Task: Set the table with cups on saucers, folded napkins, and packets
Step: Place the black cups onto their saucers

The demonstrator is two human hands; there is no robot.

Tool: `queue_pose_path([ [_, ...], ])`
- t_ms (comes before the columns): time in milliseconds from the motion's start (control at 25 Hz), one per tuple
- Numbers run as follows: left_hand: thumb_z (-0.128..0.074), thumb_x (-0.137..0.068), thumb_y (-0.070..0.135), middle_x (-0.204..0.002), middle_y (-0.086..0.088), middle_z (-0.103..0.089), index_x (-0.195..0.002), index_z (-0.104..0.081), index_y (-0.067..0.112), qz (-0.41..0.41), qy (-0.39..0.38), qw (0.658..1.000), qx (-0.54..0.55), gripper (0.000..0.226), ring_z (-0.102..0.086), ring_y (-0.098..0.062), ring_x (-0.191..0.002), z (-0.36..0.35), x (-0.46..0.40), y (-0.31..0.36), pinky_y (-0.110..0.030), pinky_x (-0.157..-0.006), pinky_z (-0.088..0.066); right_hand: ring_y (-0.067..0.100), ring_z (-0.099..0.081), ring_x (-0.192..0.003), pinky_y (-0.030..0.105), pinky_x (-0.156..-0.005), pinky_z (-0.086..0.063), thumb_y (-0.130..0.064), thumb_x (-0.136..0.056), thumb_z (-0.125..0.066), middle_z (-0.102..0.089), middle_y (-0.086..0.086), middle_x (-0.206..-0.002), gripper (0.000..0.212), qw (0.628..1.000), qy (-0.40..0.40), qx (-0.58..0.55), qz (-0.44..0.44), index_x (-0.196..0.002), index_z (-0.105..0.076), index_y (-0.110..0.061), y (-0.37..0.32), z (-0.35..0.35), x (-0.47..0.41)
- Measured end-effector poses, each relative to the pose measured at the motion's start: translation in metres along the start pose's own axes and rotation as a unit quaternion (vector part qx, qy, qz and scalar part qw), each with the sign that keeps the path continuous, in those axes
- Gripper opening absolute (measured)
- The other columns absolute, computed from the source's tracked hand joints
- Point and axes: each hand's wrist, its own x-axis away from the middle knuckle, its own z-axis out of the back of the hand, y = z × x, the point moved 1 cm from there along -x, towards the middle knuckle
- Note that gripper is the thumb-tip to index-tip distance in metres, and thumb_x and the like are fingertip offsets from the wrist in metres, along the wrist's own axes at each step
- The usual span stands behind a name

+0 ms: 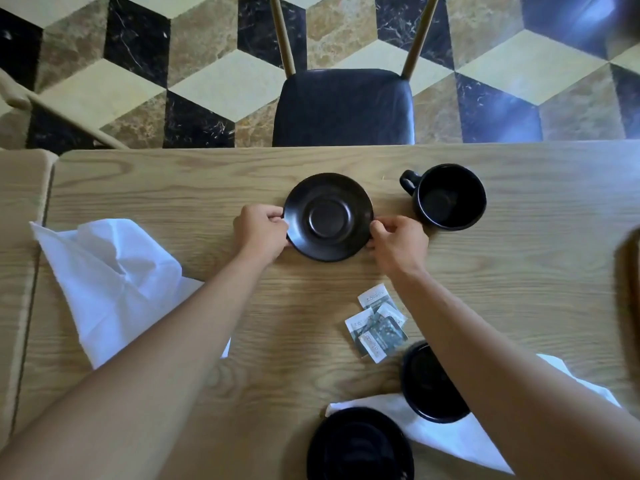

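Saucer flat on table, both hands pinching rim.

A dark-seated chair stands on cube-patterned marble floor behind the wooden table.

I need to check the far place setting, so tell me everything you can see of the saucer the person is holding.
The saucer is round, matte black, ceramic-looking, with a raised ring marking the cup well at its centre. It is empty and seems to lie flat on the wooden table, near the far edge in front of the dark chair. The left hand pinches its left rim and the right hand its right rim. The black cup stands apart to its right.
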Motion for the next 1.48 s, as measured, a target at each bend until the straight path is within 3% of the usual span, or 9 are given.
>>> queue_pose_path([
  [120, -0.066, -0.081, 0.001, -0.058, 0.015, -0.068, -0.072, -0.079, 0.027, 0.009, -0.016, 0.999, 0.038, 0.031, -0.066, 0.0, -0.048, -0.021, 0.0, 0.015, -0.027, -0.059, -0.063, 0.027, -0.073, -0.066, 0.052, -0.076, -0.061, -0.026, -0.093, -0.053, -0.071, 0.003, -0.056, 0.035, 0.999, 0.014, -0.038, -0.027, -0.066, -0.069, -0.012, 0.012, 0.012, -0.008],
  [200, -0.067, -0.083, 0.003, -0.062, 0.015, -0.071, -0.067, -0.073, 0.031, 0.009, -0.024, 0.999, 0.043, 0.033, -0.07, -0.005, -0.052, -0.028, 0.003, 0.02, -0.032, -0.065, -0.065, 0.022, -0.073, -0.058, 0.052, -0.073, -0.062, -0.03, -0.098, -0.052, -0.07, 0.001, -0.053, 0.039, 0.998, 0.023, -0.047, -0.039, -0.067, -0.068, -0.011, 0.017, 0.015, -0.009],
  [320, -0.066, -0.083, 0.004, -0.075, 0.002, -0.076, -0.085, -0.079, 0.024, -0.001, -0.03, 0.998, 0.047, 0.024, -0.074, -0.017, -0.065, -0.034, 0.003, 0.02, -0.043, -0.074, -0.065, 0.02, -0.073, -0.055, 0.052, -0.072, -0.062, -0.034, -0.101, -0.051, -0.07, 0.001, -0.053, 0.04, 0.996, 0.029, -0.063, -0.051, -0.069, -0.068, -0.016, 0.019, 0.016, -0.01],
  [600, -0.069, -0.088, 0.013, -0.087, 0.007, -0.074, -0.113, -0.075, 0.015, -0.01, -0.034, 0.998, 0.046, 0.027, -0.075, -0.012, -0.074, -0.033, 0.001, 0.015, -0.037, -0.081, -0.063, 0.025, -0.072, -0.061, 0.052, -0.072, -0.061, -0.039, -0.096, -0.055, -0.072, 0.003, -0.059, 0.045, 0.997, 0.021, -0.063, -0.045, -0.066, -0.07, -0.009, 0.021, 0.025, 0.0],
  [760, -0.062, -0.088, 0.016, -0.093, 0.003, -0.069, -0.107, -0.071, 0.019, -0.126, 0.041, 0.989, -0.06, 0.021, -0.065, -0.018, -0.089, -0.027, 0.017, 0.032, -0.024, -0.077, -0.048, 0.031, -0.072, -0.071, 0.047, -0.072, -0.061, -0.036, -0.077, -0.052, -0.073, 0.008, -0.066, 0.034, 0.998, 0.038, -0.004, -0.052, -0.073, -0.07, -0.008, 0.038, 0.058, 0.008],
  [880, -0.061, -0.085, 0.012, -0.09, 0.0, -0.068, -0.098, -0.069, 0.021, -0.226, -0.044, 0.968, -0.102, 0.017, -0.06, -0.014, -0.081, -0.049, 0.022, 0.074, -0.02, -0.069, -0.046, 0.022, -0.073, -0.079, 0.049, -0.084, -0.061, -0.019, -0.087, -0.053, -0.074, 0.008, -0.093, 0.028, 0.992, 0.069, -0.068, -0.086, -0.11, -0.069, -0.015, 0.048, 0.085, 0.005],
  [1000, -0.063, -0.084, 0.009, -0.112, -0.002, -0.063, -0.125, -0.064, 0.022, -0.325, -0.159, 0.915, -0.177, 0.043, -0.059, -0.018, -0.098, -0.085, 0.032, 0.114, -0.031, -0.093, -0.049, 0.016, -0.071, -0.072, 0.039, -0.075, -0.063, 0.004, -0.093, -0.04, -0.067, 0.012, -0.115, 0.049, 0.968, 0.066, -0.223, -0.098, -0.137, -0.052, -0.013, 0.045, 0.106, -0.006],
  [1120, -0.063, -0.081, -0.001, -0.134, -0.006, -0.057, -0.142, -0.055, 0.019, -0.395, -0.193, 0.867, -0.234, 0.064, -0.055, -0.025, -0.121, -0.111, 0.037, 0.129, -0.031, -0.107, -0.041, 0.023, -0.074, -0.086, 0.034, -0.072, -0.063, 0.014, -0.086, -0.039, -0.067, 0.007, -0.119, 0.064, 0.943, 0.026, -0.321, -0.081, -0.139, -0.054, -0.018, 0.037, 0.114, -0.009],
  [1480, -0.078, -0.071, 0.002, -0.113, -0.004, -0.057, -0.131, -0.064, 0.017, -0.416, -0.228, 0.852, -0.221, 0.063, -0.06, -0.02, -0.091, -0.12, 0.033, 0.142, -0.029, -0.086, -0.05, 0.036, -0.071, -0.106, 0.035, -0.082, -0.062, 0.008, -0.092, -0.027, -0.067, 0.013, -0.129, 0.065, 0.953, 0.013, -0.3, -0.034, -0.134, -0.062, -0.027, 0.021, 0.124, -0.017],
])
